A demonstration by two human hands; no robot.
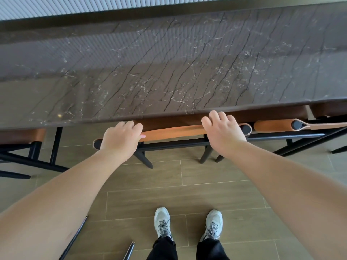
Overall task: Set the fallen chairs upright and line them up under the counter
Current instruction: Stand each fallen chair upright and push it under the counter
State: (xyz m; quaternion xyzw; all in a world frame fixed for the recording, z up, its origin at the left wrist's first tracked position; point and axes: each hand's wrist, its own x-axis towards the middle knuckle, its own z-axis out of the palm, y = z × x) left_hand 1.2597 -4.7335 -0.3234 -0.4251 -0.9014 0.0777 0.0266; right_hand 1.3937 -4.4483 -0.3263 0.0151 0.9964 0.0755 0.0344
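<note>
feet: our two grey sneakers (188,224) on the wood-look tile floor (206,188), black trousers above them
loose legs: two thin dark chair legs (75,239) poke in at the bottom edge, left of our feet; which chair they belong to we can't tell
left hand (120,138): fingers curled over the left end of the middle chair (174,132)'s tan top rail, gripping it
right hand (222,128): fingers curled over the right end of the same rail, gripping too
middle chair: upright, seat tucked under the counter (169,68)'s near edge
right chair (276,125): upright, just beside the middle one, also under the near edge
left chair (22,137): partly in view under the near-left edge
counter: dark veined stone top
far: ribbed pale wall (93,5) beyond the counter's far edge
</note>
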